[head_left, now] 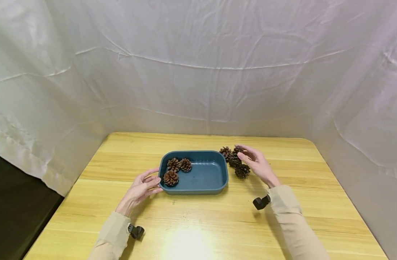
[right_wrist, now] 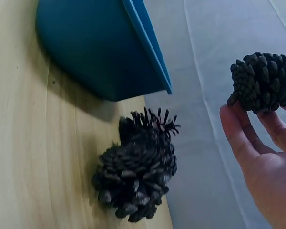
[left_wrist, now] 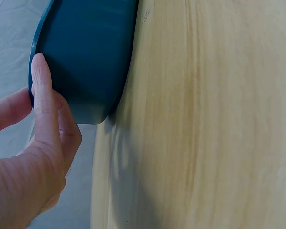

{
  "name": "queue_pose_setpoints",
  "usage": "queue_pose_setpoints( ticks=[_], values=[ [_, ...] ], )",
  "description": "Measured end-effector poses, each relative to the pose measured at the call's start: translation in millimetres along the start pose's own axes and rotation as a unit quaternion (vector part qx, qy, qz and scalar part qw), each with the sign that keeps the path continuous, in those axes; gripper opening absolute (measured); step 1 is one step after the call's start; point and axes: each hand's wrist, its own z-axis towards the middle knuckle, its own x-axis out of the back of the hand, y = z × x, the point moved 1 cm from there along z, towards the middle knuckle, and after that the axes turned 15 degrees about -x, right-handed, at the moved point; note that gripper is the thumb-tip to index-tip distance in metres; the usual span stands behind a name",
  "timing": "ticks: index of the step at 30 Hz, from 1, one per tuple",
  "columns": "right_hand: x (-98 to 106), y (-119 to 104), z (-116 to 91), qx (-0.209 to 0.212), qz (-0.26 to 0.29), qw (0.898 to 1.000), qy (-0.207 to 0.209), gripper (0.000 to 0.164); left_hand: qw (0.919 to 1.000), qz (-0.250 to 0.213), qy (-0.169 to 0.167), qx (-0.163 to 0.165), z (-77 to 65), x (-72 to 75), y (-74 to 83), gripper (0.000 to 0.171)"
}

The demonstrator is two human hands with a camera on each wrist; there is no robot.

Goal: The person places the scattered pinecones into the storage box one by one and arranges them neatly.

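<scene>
A dark teal rectangular bin (head_left: 198,190) stands on the table with three brown pine cones (head_left: 171,178) grouped at its left end. My left hand (head_left: 142,187) grips the bin's left end, the thumb (left_wrist: 44,95) at the rim and other fingers along the outside. To the right of the bin, my right hand (head_left: 258,165) holds a pine cone (right_wrist: 261,82) between thumb and fingers, raised above the table in the right wrist view. Below and beside that hand, several more pine cones (head_left: 242,171) lie close together on the wood near the bin's right end.
The light wooden table (head_left: 198,213) has rounded far corners and a bright glare near its front. Pale fabric (head_left: 205,90) hangs behind it and along both sides. A black surface (head_left: 13,202) shows at the lower left. Each sleeve carries a small black wrist camera (head_left: 261,202).
</scene>
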Motion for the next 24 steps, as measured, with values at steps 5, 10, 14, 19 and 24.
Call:
queue_pose_setpoints(
  ticks=[5, 10, 14, 19, 24],
  values=[
    [-8.0, -4.6, 5.0, 0.010, -0.023, 1.000, -0.009, 0.049, 1.0000, 0.002, 0.001, 0.001, -0.1, -0.1, 0.2, 0.065],
    [-17.4, -8.9, 8.7, 0.009, -0.035, 0.999, -0.020, 0.049, 1.0000, 0.002, 0.003, 0.002, -0.3, 0.0, 0.6, 0.065],
    [-25.8, -12.1, 10.8, 0.007, -0.027, 0.999, -0.041, 0.049, 1.0000, 0.002, 0.003, 0.002, -0.3, -0.2, 0.9, 0.064],
    [-35.6, -15.6, 12.8, 0.006, -0.019, 0.998, -0.058, 0.047, 1.0000, 0.004, 0.006, 0.002, 0.1, -1.0, 1.0, 0.064],
    [-44.5, -18.8, 15.1, 0.009, -0.021, 0.998, -0.059, 0.046, 0.9999, 0.005, 0.009, 0.002, 0.3, -1.7, 1.0, 0.064]
  ],
)
